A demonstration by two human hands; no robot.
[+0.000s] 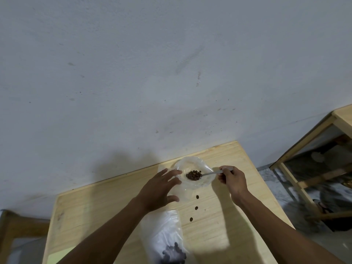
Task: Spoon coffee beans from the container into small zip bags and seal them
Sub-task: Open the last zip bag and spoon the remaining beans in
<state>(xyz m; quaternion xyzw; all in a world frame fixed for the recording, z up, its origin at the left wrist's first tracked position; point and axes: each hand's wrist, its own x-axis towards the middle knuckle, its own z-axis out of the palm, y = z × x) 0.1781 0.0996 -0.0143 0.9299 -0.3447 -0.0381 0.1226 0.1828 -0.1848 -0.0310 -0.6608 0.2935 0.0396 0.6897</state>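
A clear plastic container [192, 164] stands near the far edge of the wooden table [95, 210]. My right hand [233, 181] pinches the handle of a metal spoon [208, 173]. The spoon's bowl lies inside the container, heaped with coffee beans [194, 175]. My left hand [159, 189] hovers at the container's left side with its fingers spread and straight; its fingertips reach the rim. A clear plastic bag [165, 237] lies on the table below my left wrist, with dark beans in its near end.
Three loose beans [196, 208] lie in a line on the table between my arms. A grey wall rises just behind the table. A wooden frame [297, 180] stands to the right, another piece of wooden furniture [11, 227] at the left edge.
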